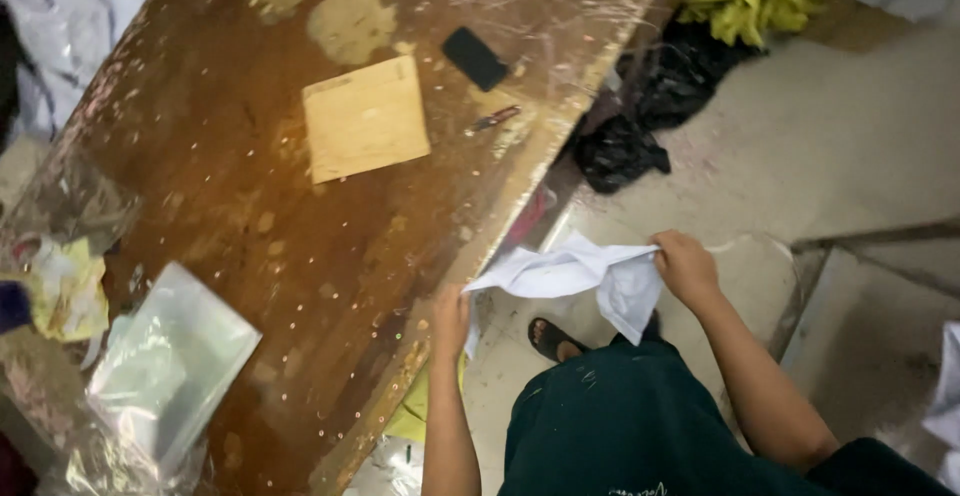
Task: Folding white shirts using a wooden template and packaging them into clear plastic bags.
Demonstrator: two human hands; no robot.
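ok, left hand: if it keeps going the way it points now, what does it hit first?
The left hand holds one end of the white cloth at the table edge and points up the picture, along that edge. Probably it would graze the edge first; the pen lies farther on. Depth is unclear.

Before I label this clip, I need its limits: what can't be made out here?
- Head view: the white crumpled cloth folds over itself, hiding its shape, between left hand and right hand.
- The small red-handled tool is too small to identify.
- The clear plastic bags run off the bottom edge.
- The black sandal is partly hidden by dark trousers.
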